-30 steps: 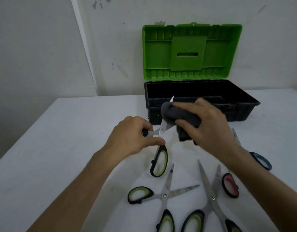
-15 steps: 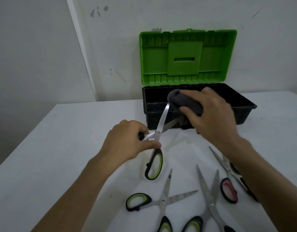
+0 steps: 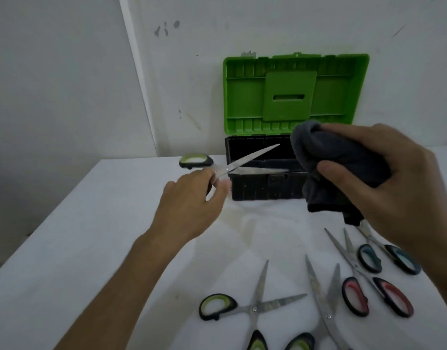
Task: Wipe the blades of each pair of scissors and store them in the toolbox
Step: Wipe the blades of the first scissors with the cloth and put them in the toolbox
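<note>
Since a second ago the left hand (image 3: 192,198) has swung its green-handled scissors (image 3: 227,168) away from the cloth and towards the toolbox (image 3: 262,190), and the right hand (image 3: 383,178) has lifted the grey cloth (image 3: 341,157) clear of the blades. Left fingers pinch the scissors near the lower handle. The blades are spread, their tips over the black tub's front rim, with the upper handle loop pointing left. The right hand is clamped round the bunched cloth, held above the box's right end and apart from the steel.

Wiping of this pair looks finished, so stowing is the step in hand. It would go best if the blades were brought together first, then lowered flat along the tub's length rather than dropped tips-first. Keeping the cloth hand aside leaves the opening free.

Four more pairs lie on the white worktop (image 3: 91,248): two green-handled (image 3: 252,306) (image 3: 320,311), one red (image 3: 363,286) and one blue (image 3: 383,253), their blades open.
</note>
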The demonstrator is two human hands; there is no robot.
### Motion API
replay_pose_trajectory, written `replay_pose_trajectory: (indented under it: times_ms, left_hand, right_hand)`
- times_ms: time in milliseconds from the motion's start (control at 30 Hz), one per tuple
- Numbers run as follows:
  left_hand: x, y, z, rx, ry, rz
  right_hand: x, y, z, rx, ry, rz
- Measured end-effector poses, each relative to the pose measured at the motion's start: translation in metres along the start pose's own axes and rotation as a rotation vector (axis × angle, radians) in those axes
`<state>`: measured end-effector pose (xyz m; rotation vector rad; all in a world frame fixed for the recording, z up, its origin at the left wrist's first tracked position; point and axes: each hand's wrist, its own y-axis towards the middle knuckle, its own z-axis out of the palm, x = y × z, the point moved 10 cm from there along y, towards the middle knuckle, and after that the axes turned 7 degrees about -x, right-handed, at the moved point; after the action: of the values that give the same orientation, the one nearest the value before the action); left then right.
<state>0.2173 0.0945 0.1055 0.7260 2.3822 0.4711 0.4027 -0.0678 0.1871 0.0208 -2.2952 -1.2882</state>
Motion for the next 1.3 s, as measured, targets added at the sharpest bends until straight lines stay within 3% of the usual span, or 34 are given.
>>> replay_pose_trajectory:
  times_ms: [133,367,533,800,1067,1300]
  left_hand:
    - [0.017,0.001,0.011,-0.055,-0.051,-0.118]
    - [0.021,-0.004,0.023,-0.021,-0.212,-0.233]
    - [0.02,-0.003,0.027,-0.04,-0.476,-0.249]
    - [0.03,-0.01,0.042,0.033,-0.91,-0.508]
    - [0.031,-0.009,0.046,0.056,-0.911,-0.484]
    - [0.021,-0.007,0.035,0.0,-0.784,-0.369]
  right_hand:
    - [-0.004,-0.02,0.019,0.08,-0.042,0.007]
    - [0.002,-0.039,0.051,0.111,-0.368,-0.168]
    - [-0.005,-0.04,0.064,0.098,-0.414,-0.175]
    - [-0.024,-0.047,0.08,0.175,-0.43,-0.131]
    - [-0.008,-0.046,0.08,0.165,-0.413,-0.202]
    - [-0.01,-0.049,0.113,0.276,-0.454,-0.234]
